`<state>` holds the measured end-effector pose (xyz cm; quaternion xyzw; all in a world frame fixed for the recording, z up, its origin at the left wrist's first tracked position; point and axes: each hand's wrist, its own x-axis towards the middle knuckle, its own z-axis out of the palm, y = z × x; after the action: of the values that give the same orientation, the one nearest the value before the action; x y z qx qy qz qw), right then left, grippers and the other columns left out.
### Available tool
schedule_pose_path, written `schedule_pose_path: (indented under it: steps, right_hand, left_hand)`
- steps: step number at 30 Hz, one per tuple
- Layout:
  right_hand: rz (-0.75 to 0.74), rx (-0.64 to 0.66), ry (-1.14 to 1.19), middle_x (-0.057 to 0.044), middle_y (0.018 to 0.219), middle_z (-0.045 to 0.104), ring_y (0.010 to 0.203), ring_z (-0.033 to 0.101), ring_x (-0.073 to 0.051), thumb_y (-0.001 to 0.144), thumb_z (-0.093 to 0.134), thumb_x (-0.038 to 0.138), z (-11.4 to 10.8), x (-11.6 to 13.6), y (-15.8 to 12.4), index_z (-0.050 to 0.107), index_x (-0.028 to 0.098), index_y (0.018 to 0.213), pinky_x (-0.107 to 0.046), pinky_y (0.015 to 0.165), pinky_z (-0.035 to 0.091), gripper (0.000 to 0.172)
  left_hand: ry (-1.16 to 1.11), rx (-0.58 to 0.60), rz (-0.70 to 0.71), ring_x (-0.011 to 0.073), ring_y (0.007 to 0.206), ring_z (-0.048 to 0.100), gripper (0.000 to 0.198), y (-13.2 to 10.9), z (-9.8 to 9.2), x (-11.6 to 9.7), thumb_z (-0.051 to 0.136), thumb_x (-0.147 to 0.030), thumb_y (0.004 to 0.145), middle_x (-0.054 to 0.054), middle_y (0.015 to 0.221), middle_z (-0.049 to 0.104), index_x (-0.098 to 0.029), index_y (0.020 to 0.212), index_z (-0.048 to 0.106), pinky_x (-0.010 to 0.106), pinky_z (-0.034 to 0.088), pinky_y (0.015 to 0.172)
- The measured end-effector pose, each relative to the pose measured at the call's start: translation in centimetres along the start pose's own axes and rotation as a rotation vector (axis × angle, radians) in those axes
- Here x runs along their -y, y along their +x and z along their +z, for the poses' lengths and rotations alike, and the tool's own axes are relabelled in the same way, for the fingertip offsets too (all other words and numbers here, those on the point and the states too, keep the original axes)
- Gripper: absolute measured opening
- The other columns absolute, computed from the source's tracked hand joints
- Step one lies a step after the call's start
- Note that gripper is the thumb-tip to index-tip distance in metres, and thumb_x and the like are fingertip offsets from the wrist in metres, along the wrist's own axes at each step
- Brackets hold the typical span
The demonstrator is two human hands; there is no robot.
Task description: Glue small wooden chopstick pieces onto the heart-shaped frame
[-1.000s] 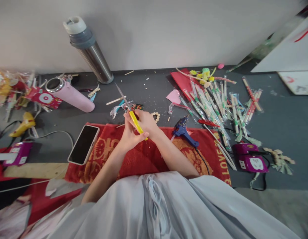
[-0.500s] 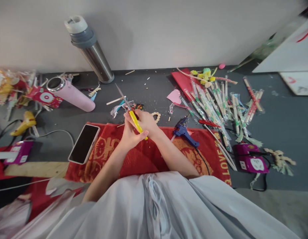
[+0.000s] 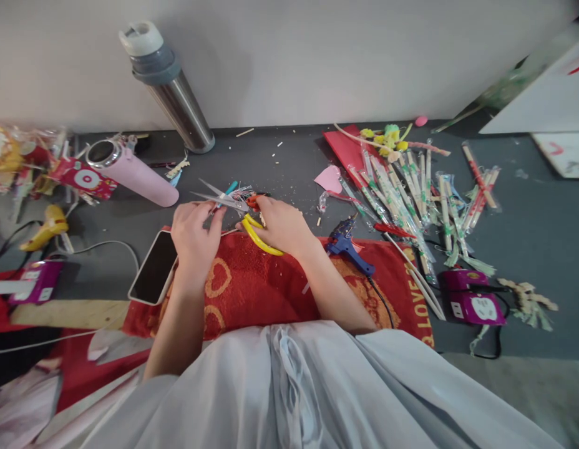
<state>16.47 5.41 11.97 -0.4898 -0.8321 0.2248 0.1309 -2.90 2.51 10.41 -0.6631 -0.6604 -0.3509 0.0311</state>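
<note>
While the yellow-handled scissors [image 3: 249, 229] are gripped in the right hand [image 3: 284, 226], their blades are held spread over the counter [image 3: 528, 218] in the head view. The left hand [image 3: 194, 237] is curled just beside the blades; whether anything is pinched in its fingers cannot be told. A teal piece [image 3: 231, 188] is seen near the blades. On the red towel [image 3: 256, 280], a blue glue gun [image 3: 348, 247] is partly rested.

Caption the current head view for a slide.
Right hand holds yellow-handled scissors, blades parted, beside the left hand; a blue glue gun rests partly on a red towel.
</note>
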Motion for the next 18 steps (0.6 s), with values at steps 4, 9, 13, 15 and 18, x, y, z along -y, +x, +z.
schedule_pose_path:
  steps: [4,9,13,15,18]
  right_hand:
    - [-0.035,0.006,-0.012,-0.016,0.122,0.068,0.111,0.065,-0.03,0.097,0.04,0.064,0.0,0.0,-0.2,0.055,0.011,0.121,-0.035,0.088,0.047,0.061]
    - [-0.076,0.006,0.015,-0.017,0.118,0.068,0.11,0.064,-0.029,0.095,0.041,0.067,0.2,-0.1,-0.2,0.055,0.009,0.117,-0.036,0.092,0.046,0.063]
    - [-0.1,0.008,0.053,-0.017,0.116,0.067,0.109,0.063,-0.027,0.092,0.043,0.07,0.3,-0.1,-0.2,0.054,0.012,0.112,-0.036,0.094,0.044,0.063]
    - [-0.102,0.012,0.059,-0.017,0.116,0.067,0.109,0.062,-0.027,0.092,0.044,0.071,0.4,-0.1,-0.2,0.054,0.012,0.112,-0.036,0.094,0.044,0.063]
    - [-0.095,0.025,0.066,-0.017,0.118,0.067,0.108,0.063,-0.027,0.093,0.043,0.07,0.4,0.0,-0.2,0.054,0.011,0.113,-0.037,0.094,0.045,0.063]
  left_hand:
    - [0.047,0.042,0.039,0.0225,0.08,0.065,0.026,-0.2,-0.1,-0.4,0.051,-0.032,0.094,0.006,0.08,0.072,-0.022,0.079,0.069,0.036,0.05,0.081]
    - [0.077,0.065,0.093,0.0225,0.077,0.066,0.028,-0.5,-0.4,-0.6,0.05,-0.032,0.095,0.007,0.077,0.072,-0.022,0.077,0.069,0.035,0.051,0.077]
    - [0.064,0.084,0.12,0.0228,0.082,0.068,0.029,-0.5,-0.8,-0.7,0.049,-0.031,0.095,0.007,0.078,0.073,-0.023,0.074,0.066,0.035,0.052,0.08]
    - [0.066,0.096,0.13,0.0228,0.082,0.068,0.029,-0.5,-1.0,-0.7,0.048,-0.031,0.096,0.006,0.075,0.072,-0.023,0.073,0.064,0.035,0.052,0.079]
    - [0.085,0.104,0.15,0.0234,0.08,0.066,0.026,-0.4,-1.2,-0.8,0.046,-0.031,0.097,0.005,0.074,0.071,-0.024,0.079,0.065,0.035,0.051,0.077]
